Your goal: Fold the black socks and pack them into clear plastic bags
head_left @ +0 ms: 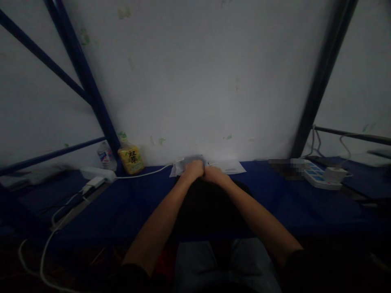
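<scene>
A dark, soft black bag [210, 207] lies on the blue table in front of me, its details lost in the dim light. Both arms stretch forward over it. At its far edge my left hand [194, 167] is closed, fingers curled and seemingly gripping the bag. Right beside it, almost touching, my right hand [214, 174] is also closed on that edge. The fingertips are hidden. Behind the hands are a grey, flat packet [191, 159] and white paper sheets [230, 166].
At the left stand a yellow-labelled bottle [131, 158] and a clear bottle [106, 156] near a blue metal post [88, 81]. A white power strip [97, 174] with cables lies there. Another power strip [319, 175] is at the right. A wall rises behind the blue table [122, 207].
</scene>
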`<state>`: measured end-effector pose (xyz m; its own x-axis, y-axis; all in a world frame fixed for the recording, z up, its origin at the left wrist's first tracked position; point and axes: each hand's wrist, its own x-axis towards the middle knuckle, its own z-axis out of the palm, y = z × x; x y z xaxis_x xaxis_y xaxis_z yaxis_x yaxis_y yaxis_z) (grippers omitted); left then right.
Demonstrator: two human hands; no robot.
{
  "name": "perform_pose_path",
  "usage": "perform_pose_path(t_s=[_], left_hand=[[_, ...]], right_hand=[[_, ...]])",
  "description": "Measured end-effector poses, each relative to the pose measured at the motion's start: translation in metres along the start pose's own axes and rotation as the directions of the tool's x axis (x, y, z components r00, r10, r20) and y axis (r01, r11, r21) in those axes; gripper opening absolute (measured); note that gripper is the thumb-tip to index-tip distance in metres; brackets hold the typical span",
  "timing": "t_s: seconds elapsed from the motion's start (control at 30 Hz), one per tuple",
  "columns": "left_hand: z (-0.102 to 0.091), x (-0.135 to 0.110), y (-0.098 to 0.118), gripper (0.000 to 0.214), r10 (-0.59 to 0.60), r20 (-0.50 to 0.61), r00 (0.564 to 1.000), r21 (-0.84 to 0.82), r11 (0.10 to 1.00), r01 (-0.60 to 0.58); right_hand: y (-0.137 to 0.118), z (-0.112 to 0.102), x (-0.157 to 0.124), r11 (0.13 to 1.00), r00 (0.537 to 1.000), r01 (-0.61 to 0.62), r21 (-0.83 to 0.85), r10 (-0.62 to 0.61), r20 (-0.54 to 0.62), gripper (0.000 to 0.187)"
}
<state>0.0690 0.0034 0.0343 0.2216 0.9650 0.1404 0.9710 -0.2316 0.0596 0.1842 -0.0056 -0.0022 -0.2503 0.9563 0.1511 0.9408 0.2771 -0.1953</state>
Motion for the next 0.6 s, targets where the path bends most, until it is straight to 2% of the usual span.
perform_pose_path(t_s=[0.07, 0.13, 0.17, 0.27, 0.33, 0.4, 0.5, 0.6], left_hand=[[0.025, 0.017, 0.006, 0.028, -0.077, -0.071, 0.994, -0.025, 0.997, 0.076], [0.051, 0.02, 0.004, 0.032, -0.141, -0.152, 0.978, -0.058, 0.989, 0.134], [0.063, 0.02, 0.0, 0.031, -0.172, -0.26, 0.95, -0.126, 0.982, 0.143], [0.089, 0.017, -0.016, 0.026, -0.087, -0.462, 0.883, -0.165, 0.986, 0.011], [0.098, 0.017, -0.026, 0.03, 0.013, -0.522, 0.853, -0.099, 0.992, -0.076], [0.102, 0.019, -0.034, 0.041, 0.067, -0.549, 0.833, -0.039, 0.994, -0.105], [0.107, 0.024, -0.043, 0.054, 0.054, -0.566, 0.822, -0.023, 0.996, -0.081], [0.112, 0.029, -0.048, 0.043, 0.034, -0.554, 0.832, -0.062, 0.995, -0.082]], right_hand=[[-0.002, 0.014, 0.012, 0.999, 0.999, -0.044, 0.007, 0.044, -0.021, 0.035], [0.001, 0.031, 0.014, 0.998, 0.997, -0.06, 0.003, 0.06, -0.055, 0.037], [0.003, 0.039, 0.013, 0.998, 0.996, -0.058, 0.0, 0.058, -0.069, 0.037], [0.012, 0.057, 0.01, 1.0, 0.995, -0.029, -0.009, 0.027, -0.101, 0.032], [0.018, 0.065, 0.01, 1.0, 0.993, -0.017, -0.012, 0.015, -0.113, 0.031], [0.023, 0.07, 0.012, 1.0, 0.992, -0.017, -0.004, 0.017, -0.125, 0.03], [0.031, 0.074, 0.017, 0.998, 0.987, -0.041, 0.046, 0.047, -0.152, 0.027], [0.041, 0.075, 0.021, 0.984, 0.96, -0.074, 0.162, 0.114, -0.255, 0.026]])
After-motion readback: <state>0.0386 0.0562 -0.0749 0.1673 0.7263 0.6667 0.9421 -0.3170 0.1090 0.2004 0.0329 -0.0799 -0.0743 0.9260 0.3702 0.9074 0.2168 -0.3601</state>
